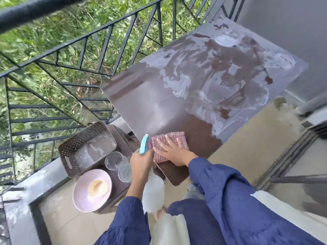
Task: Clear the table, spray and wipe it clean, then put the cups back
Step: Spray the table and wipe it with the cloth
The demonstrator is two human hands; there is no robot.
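At far left a dark metal railing (58, 55) runs along green plants. Below it, a low brown stand (122, 138) sits just beside the bench's near left corner. On it are a pink bowl (83, 200) with a beige round thing (98, 188) inside, a brown perforated basket (70, 156) behind the bowl, and two clear cups (114, 160) standing upright and touching each other at the basket's right, off the bench.

Just right of the cups, the left grip (141, 163) is clenched round the neck of a white spray bottle (153, 193), whose blue trigger head (144, 144) sticks up past the fingers at the bench edge.

Next to it a pink checked cloth (169, 137) lies near the near edge of the brown bench (150, 103). The right grip (172, 150) is released, its fingers straight and spread, pressing flat on the cloth.

Farther right and toward the far end, whitish wet streaks (221, 76) swirl across the bench top, while the part around the cloth looks dark and evenly damp.
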